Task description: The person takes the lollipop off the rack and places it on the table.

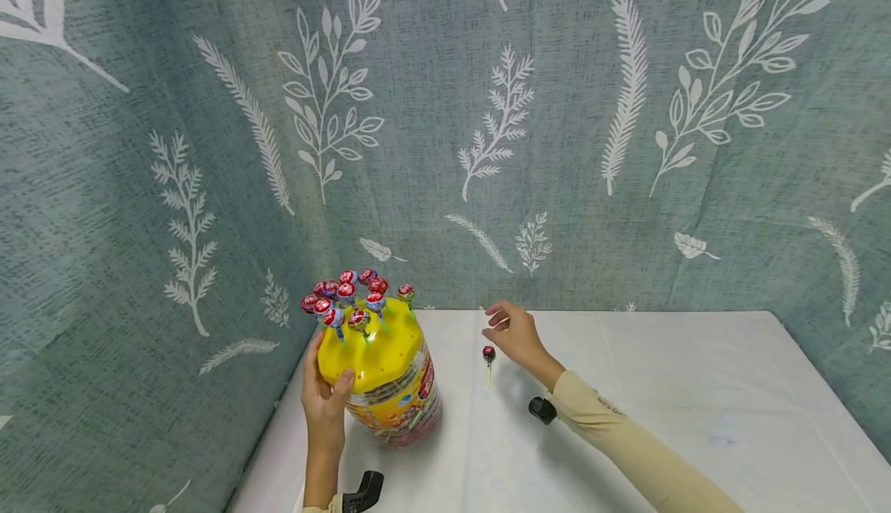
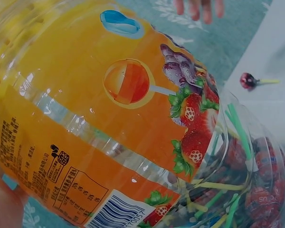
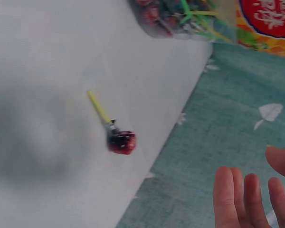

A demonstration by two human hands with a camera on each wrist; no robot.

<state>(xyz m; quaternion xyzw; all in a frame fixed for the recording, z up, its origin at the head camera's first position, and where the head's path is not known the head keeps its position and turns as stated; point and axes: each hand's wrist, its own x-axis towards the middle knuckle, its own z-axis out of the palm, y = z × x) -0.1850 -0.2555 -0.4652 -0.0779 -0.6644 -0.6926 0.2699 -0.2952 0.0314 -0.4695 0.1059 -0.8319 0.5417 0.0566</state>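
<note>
A clear plastic candy jar [image 1: 400, 412] with a yellow lid [image 1: 379, 347] stands tilted on the table at the left. Several wrapped lollipops [image 1: 346, 291] stick up out of the lid. My left hand [image 1: 326, 401] holds the jar by its lid, thumb on the near side and fingers round the left. One lollipop [image 1: 489, 353] with a dark red wrapper and yellow stick lies apart on the table; the right wrist view shows it whole. Above and beside it is my right hand [image 1: 515, 335], fingers loosely bent and holding nothing.
A white cloth [image 1: 661, 405] covers the table. Behind and at the left hangs a grey-green curtain [image 1: 418, 149] with white leaf prints, meeting the table's far edge. More lollipops [image 2: 266, 190] fill the bottom of the jar.
</note>
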